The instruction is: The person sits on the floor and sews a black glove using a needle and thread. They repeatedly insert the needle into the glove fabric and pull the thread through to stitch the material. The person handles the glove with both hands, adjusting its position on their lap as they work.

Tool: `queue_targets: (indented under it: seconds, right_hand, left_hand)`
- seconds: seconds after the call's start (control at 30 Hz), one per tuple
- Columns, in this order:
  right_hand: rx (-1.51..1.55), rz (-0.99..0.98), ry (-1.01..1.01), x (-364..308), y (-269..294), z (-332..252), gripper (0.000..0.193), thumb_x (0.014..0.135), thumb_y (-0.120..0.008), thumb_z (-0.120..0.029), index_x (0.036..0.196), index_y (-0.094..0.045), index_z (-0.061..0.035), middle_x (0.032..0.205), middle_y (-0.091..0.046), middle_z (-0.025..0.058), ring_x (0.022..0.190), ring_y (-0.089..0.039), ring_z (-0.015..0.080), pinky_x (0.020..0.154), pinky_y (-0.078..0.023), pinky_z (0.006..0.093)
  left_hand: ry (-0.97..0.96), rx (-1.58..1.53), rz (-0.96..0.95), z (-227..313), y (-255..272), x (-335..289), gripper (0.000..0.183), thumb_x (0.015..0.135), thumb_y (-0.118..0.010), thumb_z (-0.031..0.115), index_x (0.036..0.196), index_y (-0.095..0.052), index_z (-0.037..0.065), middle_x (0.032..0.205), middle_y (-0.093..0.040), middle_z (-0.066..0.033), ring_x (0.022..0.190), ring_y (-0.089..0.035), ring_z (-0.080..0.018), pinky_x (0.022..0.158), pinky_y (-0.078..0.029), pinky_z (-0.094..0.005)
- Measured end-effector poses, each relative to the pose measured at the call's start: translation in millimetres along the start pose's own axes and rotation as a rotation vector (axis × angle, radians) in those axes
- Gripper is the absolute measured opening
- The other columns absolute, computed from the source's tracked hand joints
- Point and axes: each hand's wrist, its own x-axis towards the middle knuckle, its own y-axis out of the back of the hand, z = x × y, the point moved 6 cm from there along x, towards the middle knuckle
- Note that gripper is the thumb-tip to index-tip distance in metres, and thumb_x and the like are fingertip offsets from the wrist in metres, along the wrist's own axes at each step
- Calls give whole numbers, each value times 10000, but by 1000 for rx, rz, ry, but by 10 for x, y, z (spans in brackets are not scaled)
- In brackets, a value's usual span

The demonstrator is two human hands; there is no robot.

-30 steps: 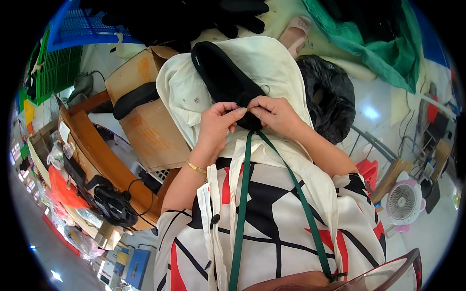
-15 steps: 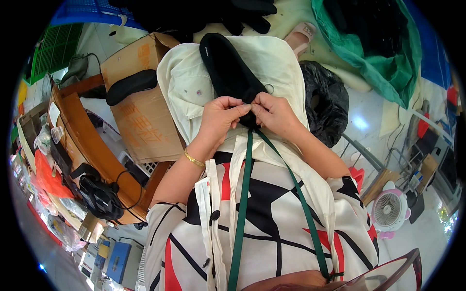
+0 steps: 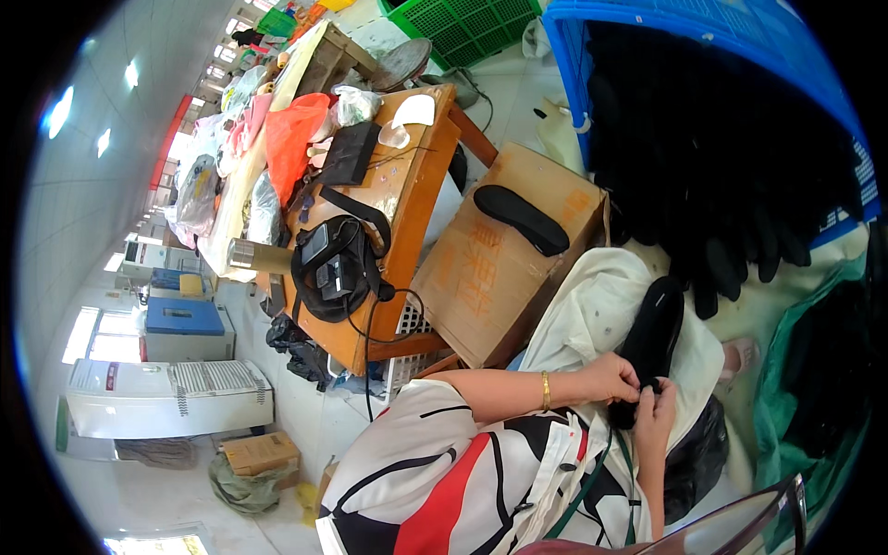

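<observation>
A black slip-on shoe (image 3: 653, 324) lies on the white cloth (image 3: 592, 294) over my lap, its toe pointing away from me. My left hand (image 3: 612, 377), with a gold bracelet at the wrist, pinches the near, heel end of the shoe. Close against it, my right hand (image 3: 655, 414) has its fingers closed on the same end. The fingertips nearly meet there, and whether a thread or other small thing is between them is too small to tell. Green straps (image 3: 587, 486) hang down my front below the hands.
Another black shoe (image 3: 521, 219) rests on a cardboard box (image 3: 462, 277) to the left. A blue crate (image 3: 578, 83) full of black shoes stands beyond. At right are a green sack (image 3: 772, 407) and a black plastic bag (image 3: 696, 462). A wooden table (image 3: 416, 199) carries a black bag (image 3: 333, 273).
My view has swung to the left, so hands and shoe now appear farther right. Both hands stay pinched at the heel end of the shoe.
</observation>
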Motion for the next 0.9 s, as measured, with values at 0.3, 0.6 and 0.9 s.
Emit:
queue_targets:
  seconds: [0.3,0.6,0.9]
  right_hand:
    - [104,-266,-74,245,255,-231,314,915,-560,-22,1229,-566,-12,725,-596,29,533,-567,80,469,-441,236]
    - [-591,-319,548,422,129,-577,113,857,-650,-77,878,-550,-29,772,-565,174,708,-589,354,641,-466,432]
    - [243,-306,23,314,-238,129,52,963,-597,-113,938,-561,-85,713,-557,-21,465,-493,47,424,-396,199]
  left_hand:
    - [-129,151,-11,-19,-18,97,215,807,-776,228,899,-677,61,750,-639,11,613,-568,-64,502,-461,-228]
    - [-100,0,-125,125,37,92,276,836,-695,170,1036,-541,59,776,-636,-43,611,-632,-119,480,-502,-259]
    - [-238,364,-145,421,308,24,139,778,-725,156,870,-664,71,685,-643,-3,531,-568,-88,448,-432,-242]
